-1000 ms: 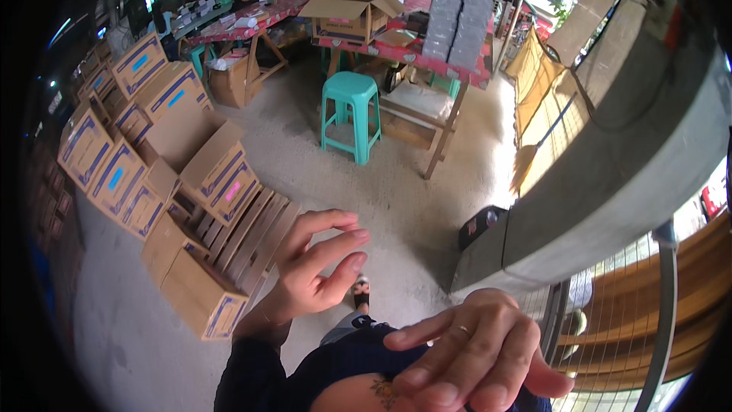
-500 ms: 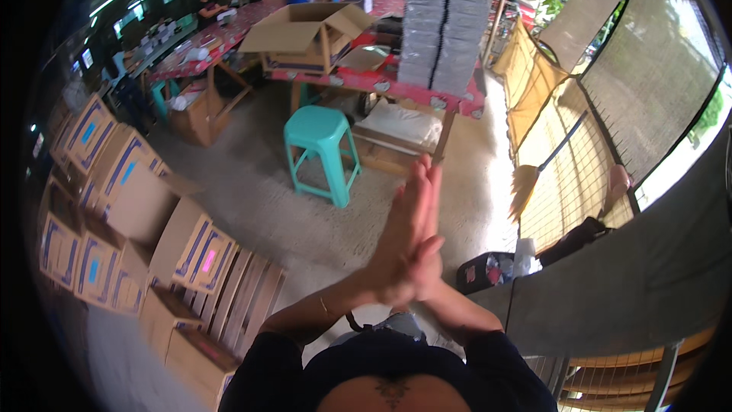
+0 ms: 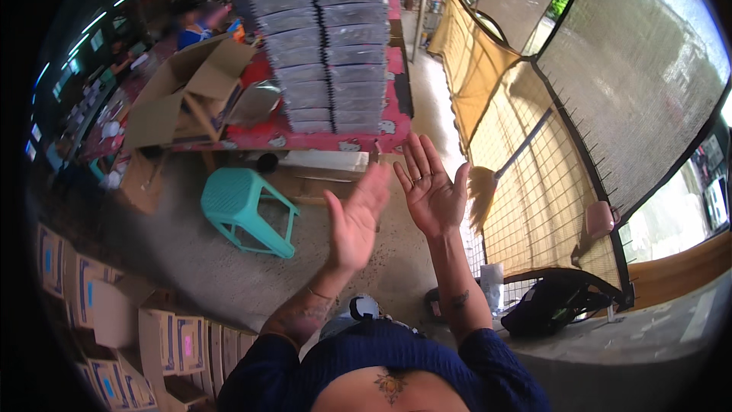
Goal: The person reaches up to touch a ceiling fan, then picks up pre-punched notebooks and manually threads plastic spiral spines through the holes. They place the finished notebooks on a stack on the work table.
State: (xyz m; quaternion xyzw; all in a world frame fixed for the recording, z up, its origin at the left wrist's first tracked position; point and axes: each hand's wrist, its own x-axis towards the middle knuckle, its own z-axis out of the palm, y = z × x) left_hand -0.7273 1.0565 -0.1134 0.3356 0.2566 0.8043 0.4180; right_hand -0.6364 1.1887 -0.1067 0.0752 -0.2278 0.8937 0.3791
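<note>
My left hand point(image 3: 358, 217) is raised in front of me, slightly smeared by motion, its fingers stretched out and holding nothing. Beside it, a gap apart, my right hand point(image 3: 435, 194) shows its palm, the fingers extended and a ring on one of them. Neither hand touches anything. Beyond them, tall side-by-side stacks of grey plastic-wrapped packs point(image 3: 332, 61) stand on a table with a red patterned cover point(image 3: 305, 141). An opened cardboard box point(image 3: 191, 91) sits on the table left of the stacks.
A turquoise plastic stool point(image 3: 244, 202) stands on the floor before the table. Several printed cartons point(image 3: 179, 343) are piled at lower left. On the right, a broom point(image 3: 488, 187) leans on a wire-mesh fence point(image 3: 541, 206), with a black bag point(image 3: 545, 305) below. Other people sit far left.
My hands were pressed palm to palm and are now apart with palms showing. The view has turned right and come nearer the table and its stacks.
</note>
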